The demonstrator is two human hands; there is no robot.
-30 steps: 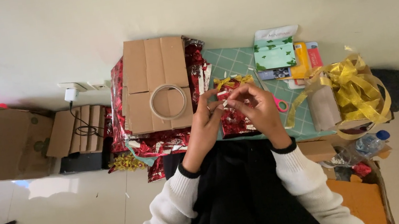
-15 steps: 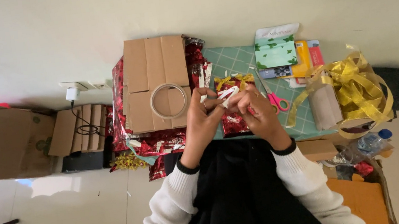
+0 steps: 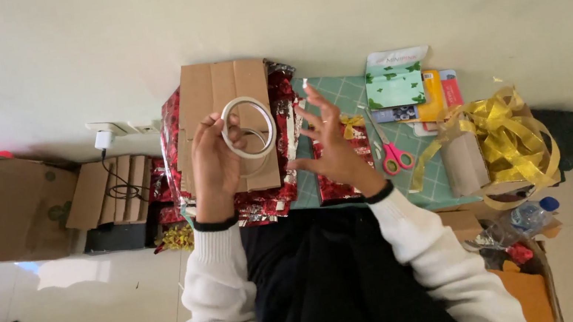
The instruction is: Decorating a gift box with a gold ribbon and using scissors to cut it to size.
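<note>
White tape ring point(image 3: 248, 127) is being pinched by the left hand point(image 3: 215, 165) above the flat cardboard point(image 3: 226, 128) at the tabletop's left edge, while the right hand point(image 3: 333, 148) is hovering with fingers spread over the red wrapping paper point(image 3: 338, 165), near pink scissors point(image 3: 391, 150).

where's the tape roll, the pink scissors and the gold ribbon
tape roll point(image 3: 227, 133), head view, left side of the white ring
pink scissors point(image 3: 396, 159), head view, on the pink handles
gold ribbon point(image 3: 502, 125), head view, middle of the bundle
</note>
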